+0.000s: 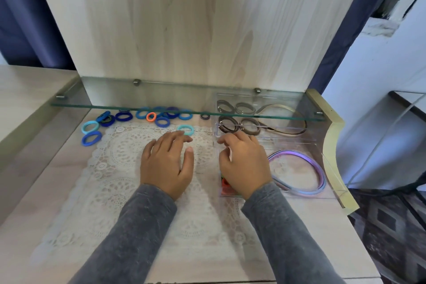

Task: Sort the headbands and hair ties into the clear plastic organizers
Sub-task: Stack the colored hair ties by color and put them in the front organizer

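Several blue hair ties and one orange tie lie loose along the back of the table, under a glass shelf. A teal tie lies on the lace doily, right at the fingertips of my left hand, which rests flat with fingers relaxed. My right hand hovers over the clear plastic organizer, fingers loosely curled, holding nothing I can see. Brown ties and a beige headband sit in its back compartments; purple headbands lie in front. An orange-red tie shows under my right wrist.
A glass shelf juts out low over the back of the table. A white lace doily covers the middle. The table's raised curved edge bounds the right side, with floor beyond.
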`<move>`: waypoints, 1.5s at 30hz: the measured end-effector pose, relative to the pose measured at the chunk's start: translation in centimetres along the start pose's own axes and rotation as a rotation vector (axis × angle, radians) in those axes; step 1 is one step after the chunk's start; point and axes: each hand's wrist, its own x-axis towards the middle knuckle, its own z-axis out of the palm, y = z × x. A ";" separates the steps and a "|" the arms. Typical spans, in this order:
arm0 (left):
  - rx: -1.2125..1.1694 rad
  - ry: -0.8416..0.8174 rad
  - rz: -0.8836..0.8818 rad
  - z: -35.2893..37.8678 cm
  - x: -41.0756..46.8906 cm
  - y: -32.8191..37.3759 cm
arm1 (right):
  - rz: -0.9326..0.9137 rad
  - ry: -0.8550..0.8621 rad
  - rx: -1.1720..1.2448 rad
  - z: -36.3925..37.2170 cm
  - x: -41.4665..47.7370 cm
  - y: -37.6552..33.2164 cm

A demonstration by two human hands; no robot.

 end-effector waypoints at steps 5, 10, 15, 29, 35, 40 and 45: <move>0.105 -0.026 -0.100 -1.4 -0.4 -3.1 | -0.103 0.075 0.115 2.9 0.3 -3.5; 0.169 -0.076 -0.168 -2.4 -0.7 -5.0 | -0.111 0.034 0.139 5.3 0.3 -6.0; 0.228 -0.123 -0.240 -2.9 -0.8 -6.8 | -0.075 -0.114 0.080 7.4 0.8 -7.1; 0.421 -0.302 -0.419 -2.6 2.0 -10.7 | 0.046 -0.127 -0.110 11.0 3.7 -7.6; 0.361 -0.198 -0.483 -2.5 4.2 -12.5 | 0.219 -0.132 -0.103 12.2 6.5 -7.2; 0.326 -0.012 -0.438 -2.7 5.5 -13.9 | 0.346 -0.042 -0.039 12.4 8.6 -7.2; 0.182 0.084 -0.444 -2.8 6.4 -15.2 | 0.413 -0.007 -0.012 13.1 10.4 -6.0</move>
